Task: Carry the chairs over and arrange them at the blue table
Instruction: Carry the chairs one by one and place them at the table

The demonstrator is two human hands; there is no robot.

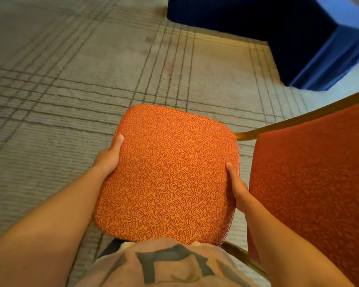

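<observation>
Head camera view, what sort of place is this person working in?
Probably a hotel banquet or conference hall: grid-lined carpet, a table skirted to the floor in blue cloth, and a gold-framed, orange padded chair.

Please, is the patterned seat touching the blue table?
No, bare carpet shows between the patterned seat and the blue table.

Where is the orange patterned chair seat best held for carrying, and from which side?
Grip the orange patterned padded chair seat at its left and right edges, from both sides, as the left hand and right hand do. It is flat, wide and round-edged, so opposite grips probably keep it level.
</observation>
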